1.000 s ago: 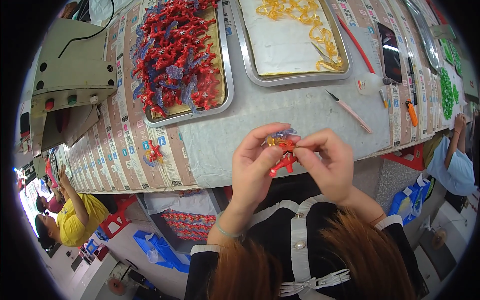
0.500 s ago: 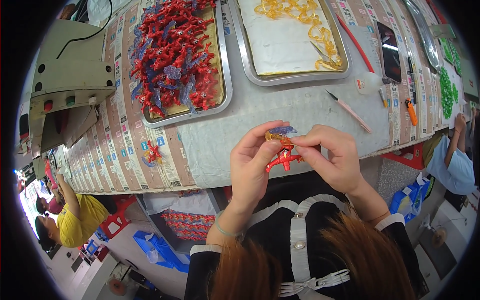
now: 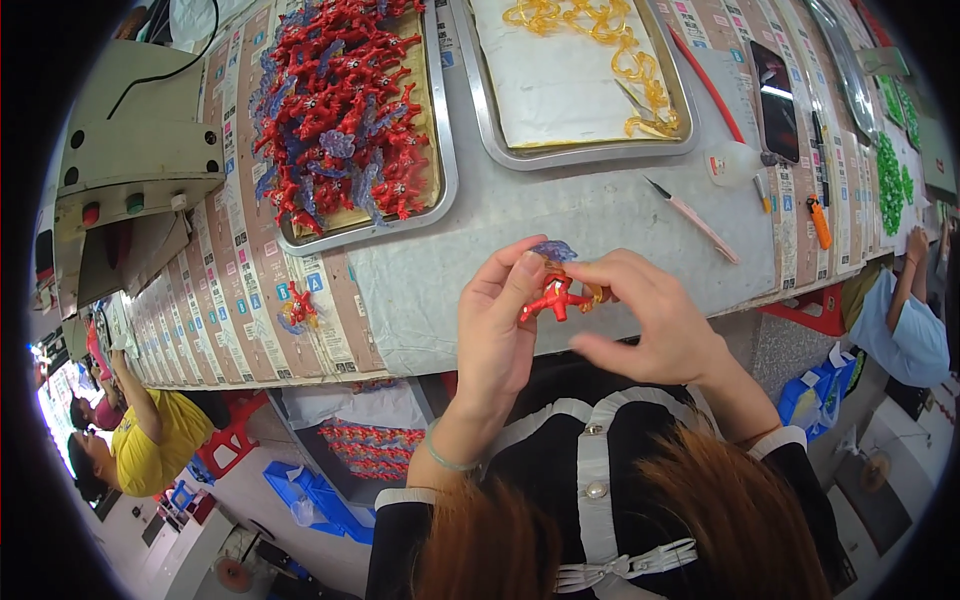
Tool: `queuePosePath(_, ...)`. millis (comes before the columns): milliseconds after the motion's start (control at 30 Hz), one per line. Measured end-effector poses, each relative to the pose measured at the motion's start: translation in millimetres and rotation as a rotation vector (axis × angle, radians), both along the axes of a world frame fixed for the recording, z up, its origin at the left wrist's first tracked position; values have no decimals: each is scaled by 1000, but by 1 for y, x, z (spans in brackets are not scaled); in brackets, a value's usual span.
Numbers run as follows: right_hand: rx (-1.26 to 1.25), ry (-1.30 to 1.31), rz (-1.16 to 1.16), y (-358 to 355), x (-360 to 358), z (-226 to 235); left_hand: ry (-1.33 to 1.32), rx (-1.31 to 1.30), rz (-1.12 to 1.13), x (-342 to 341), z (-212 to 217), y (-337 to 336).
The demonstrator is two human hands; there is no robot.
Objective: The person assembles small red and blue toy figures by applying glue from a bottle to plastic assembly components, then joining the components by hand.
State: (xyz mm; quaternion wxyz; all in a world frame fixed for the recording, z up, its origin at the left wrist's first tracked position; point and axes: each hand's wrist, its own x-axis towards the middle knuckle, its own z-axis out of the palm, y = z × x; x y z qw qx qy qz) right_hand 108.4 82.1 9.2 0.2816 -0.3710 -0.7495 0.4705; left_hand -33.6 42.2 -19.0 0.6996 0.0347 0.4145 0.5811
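Note:
Above the table's near edge, my left hand pinches a small red toy figure with a clear purple piece on top and a yellow clear part beside it. The thumb of that hand presses near the figure's head. My right hand touches the upper right of the figure with its index finger, while its thumb stands apart below. The fingers partly cover where the yellow part meets the figure. A similar red figure lies alone on the table to the left.
A metal tray heaped with red figures stands at the back left. Beside it, another tray holds yellow clear parts and tweezers. A pink-handled knife, a bottle, a phone and an orange cutter lie to the right. Other people sit at both sides.
My right thumb has come away from the figure and dropped lower. The red figure has turned and shifted slightly left in my left hand.

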Motion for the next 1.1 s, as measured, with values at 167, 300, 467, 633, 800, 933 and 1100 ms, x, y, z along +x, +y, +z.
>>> queuePosePath(167, 284, -58, -109, -4, -3, -10, 26, 20, 17, 7, 5, -3)
queuePosePath(300, 262, -11, -122, -3, 0, -10, 11, 35, -153, -5, 7, 1)
queuePosePath(467, -305, 118, -143, 1, 9, -10, 1046, 484, -299, -8, 18, 3)
queuePosePath(633, -323, 185, -148, 1, -2, -1, 896, 460, -297, -11, 9, -2)
queuePosePath(800, -175, 95, -214, -1, -1, 0, 383, 202, -153, -3, 19, -8)
queuePosePath(933, -261, 200, -331, -8, -5, -7, 213, 137, -87, 0, 13, -7)
queuePosePath(1100, -107, 150, -355, -11, -9, -13, 230, 92, -108, 0, 11, -7)
